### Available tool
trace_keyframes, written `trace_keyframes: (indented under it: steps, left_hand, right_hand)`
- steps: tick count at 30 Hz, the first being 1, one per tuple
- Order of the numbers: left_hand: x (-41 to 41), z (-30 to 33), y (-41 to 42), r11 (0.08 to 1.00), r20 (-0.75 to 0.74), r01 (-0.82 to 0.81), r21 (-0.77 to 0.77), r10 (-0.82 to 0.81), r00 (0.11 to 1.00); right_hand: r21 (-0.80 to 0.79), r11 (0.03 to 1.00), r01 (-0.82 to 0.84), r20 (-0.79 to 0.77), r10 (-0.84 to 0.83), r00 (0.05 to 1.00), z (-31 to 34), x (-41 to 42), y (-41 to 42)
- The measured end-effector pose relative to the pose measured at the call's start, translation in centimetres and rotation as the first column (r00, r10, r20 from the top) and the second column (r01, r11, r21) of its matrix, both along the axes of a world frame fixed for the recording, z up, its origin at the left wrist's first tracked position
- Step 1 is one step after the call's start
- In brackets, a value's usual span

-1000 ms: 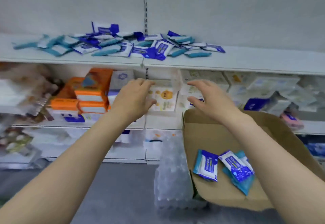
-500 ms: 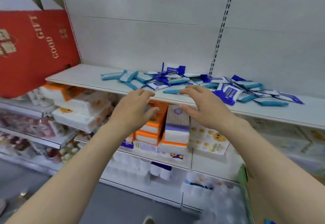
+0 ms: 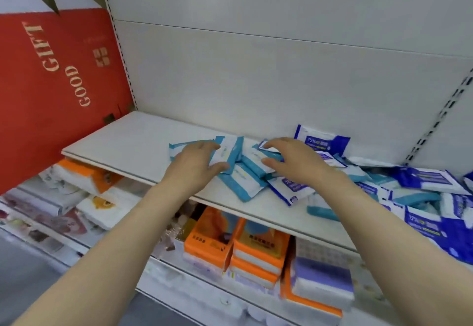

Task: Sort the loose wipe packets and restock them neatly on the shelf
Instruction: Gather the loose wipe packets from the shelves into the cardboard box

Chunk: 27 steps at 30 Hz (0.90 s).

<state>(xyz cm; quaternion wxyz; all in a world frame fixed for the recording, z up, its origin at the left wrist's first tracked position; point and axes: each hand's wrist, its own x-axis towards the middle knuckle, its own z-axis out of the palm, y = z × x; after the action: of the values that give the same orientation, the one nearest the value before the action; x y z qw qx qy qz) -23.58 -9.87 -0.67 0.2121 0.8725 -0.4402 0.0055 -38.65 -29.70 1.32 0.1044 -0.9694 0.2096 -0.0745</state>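
- Head view: your left hand [image 3: 195,165] rests with spread, relaxed fingers on the teal wipe packets [image 3: 231,158] at the left end of the heap on the shelf [image 3: 122,143]; it grasps nothing.
- Your right hand [image 3: 294,161] hovers loosely curved over the blue wipe packets [image 3: 289,190]; whether it pinches one, you cannot tell.
- The heap runs rightward along the shelf from your hands. The nearest teal packets lie with long axes slanting away from you, closer to your left hand.
- One blue packet [image 3: 322,141] leans against the back panel, just beyond your right hand.
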Motion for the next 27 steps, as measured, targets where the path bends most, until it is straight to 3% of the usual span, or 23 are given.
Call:
trace_keyframes:
  steps: [6,11,17,23,27]
  left_hand:
    - [6.1,-2.2,-4.0,0.998,-0.096,-0.043,0.054,0.048,0.994]
    - [8.7,-2.8,-6.8,0.988,-0.106,0.008,0.157,0.009,0.994]
    - [10.3,-2.1,-7.9,0.989,-0.271,0.081,0.121,-0.045,0.961]
    - [14.4,-0.7,-6.0,0.992,-0.433,0.116,-0.051,-0.127,0.892]
    - [17.9,-0.3,-4.6,0.991,-0.405,0.119,0.057,-0.086,0.910]
  right_hand:
    - [0.045,0.998,0.050,-0.083,-0.046,0.995,-2.3,5.9,-3.2]
    - [0.076,0.993,0.095,-0.008,-0.095,0.995,-3.0,8.0,-3.5]
    - [0.183,0.971,0.157,0.021,-0.163,0.986,-3.1,10.5,-1.4]
    - [0.279,0.937,0.211,0.032,-0.228,0.973,-2.6,12.4,0.0]
    - [0.304,0.906,0.294,-0.018,-0.304,0.953,-2.7,13.0,0.9]
